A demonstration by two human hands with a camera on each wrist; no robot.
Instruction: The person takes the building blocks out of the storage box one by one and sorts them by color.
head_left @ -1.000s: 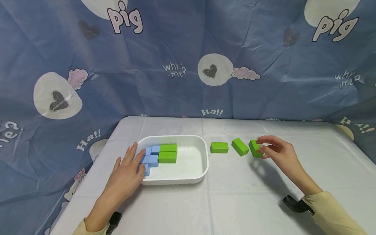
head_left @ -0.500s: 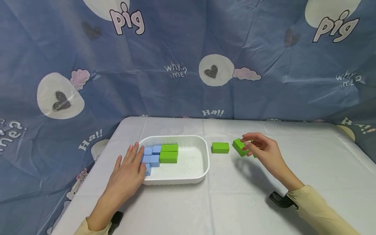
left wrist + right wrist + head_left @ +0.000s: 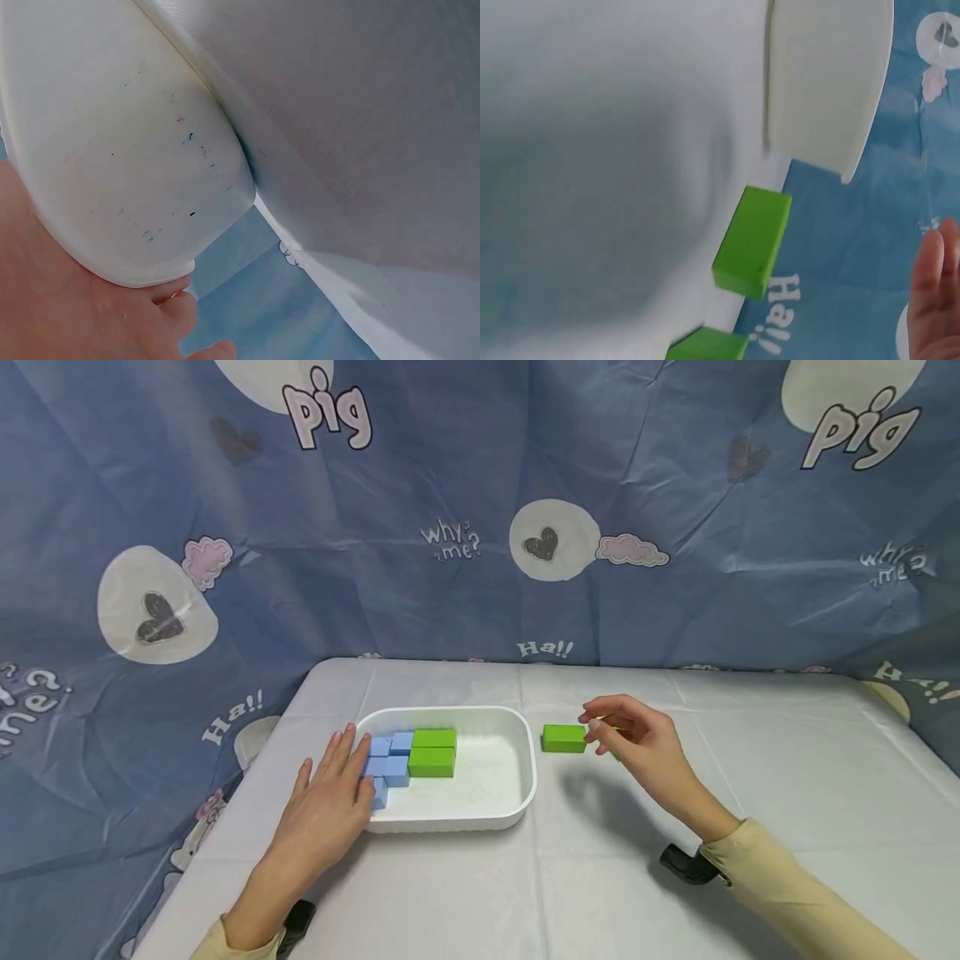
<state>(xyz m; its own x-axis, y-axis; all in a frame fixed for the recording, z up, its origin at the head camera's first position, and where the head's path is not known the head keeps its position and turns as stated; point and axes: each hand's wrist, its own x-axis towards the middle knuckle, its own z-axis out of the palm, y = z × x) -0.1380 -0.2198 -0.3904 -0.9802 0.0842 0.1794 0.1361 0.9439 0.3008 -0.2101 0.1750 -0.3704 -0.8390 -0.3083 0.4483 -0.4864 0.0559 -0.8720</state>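
My left hand (image 3: 328, 803) rests at the left edge of a white tray (image 3: 489, 787), its fingers straight and covering part of that rim. Several blue cubes (image 3: 396, 771) and two green rectangular blocks (image 3: 432, 762) lie inside, on the tray's left side. My right hand (image 3: 639, 745) hovers over the table right of the tray, fingers loosely bent, nothing visible between them. Its fingertips are close to a loose green block (image 3: 562, 738), apparently above it. A second loose block is mostly hidden behind this hand. Two loose blocks appear in the right wrist view, the nearer fully (image 3: 751, 241).
A white cloth (image 3: 450, 893) covers the table. Behind it hangs a blue printed curtain (image 3: 390, 593). The tray's outer side (image 3: 127, 150) fills much of the left wrist view. Dark straps with cameras sit at both wrists.
My right hand has moved left, from the rightmost loose green block past the middle one to near the leftmost. My left hand stays at the tray. The blocks look unmoved where visible.
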